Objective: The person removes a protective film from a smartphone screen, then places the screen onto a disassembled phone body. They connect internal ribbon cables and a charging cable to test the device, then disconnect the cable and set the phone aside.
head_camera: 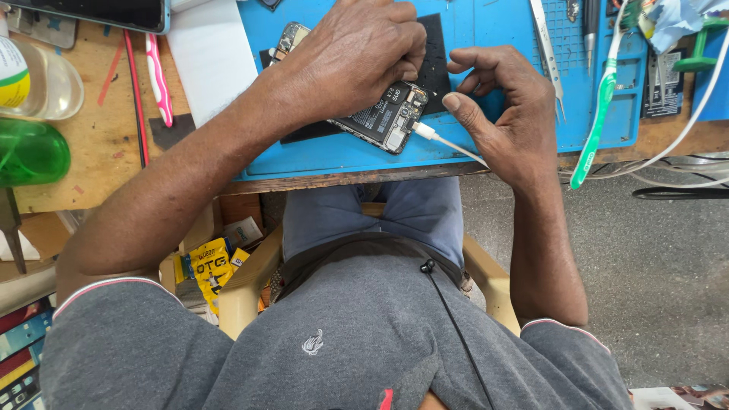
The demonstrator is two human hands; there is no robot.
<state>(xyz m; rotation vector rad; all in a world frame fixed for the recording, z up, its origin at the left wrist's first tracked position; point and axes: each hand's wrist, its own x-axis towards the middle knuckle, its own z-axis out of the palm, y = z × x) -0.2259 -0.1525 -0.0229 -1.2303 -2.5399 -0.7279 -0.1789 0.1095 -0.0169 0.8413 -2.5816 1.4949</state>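
Grey shirt fabric (342,342) fills the lower part of the view, with blue trousers (380,216) above it and a pale chair arm (250,281) seen beside the knees. Beyond them, an opened phone (383,118) with its back cover removed is laid on a blue mat (486,30) at the near edge of a wooden bench (99,144). A white cable (448,142) is plugged into the phone's near end and is led off to the right.

The left hand (357,57) is laid over the phone's upper half, its fingers curled down and closed against the device; what is pinched beneath them cannot be told. The right hand (501,106) is held just right of the phone, its thumb pressed down beside the cable plug, while the other fingers are bent loosely inward, partly closed, with nothing clearly gripped.

A black pad (437,53) is seen under the phone. Tweezers (547,53) and a green-and-white toothbrush (600,106) are laid on the mat's right side. A pink-and-white tool (158,76) and a green bottle (30,152) are placed on the bench to the left.
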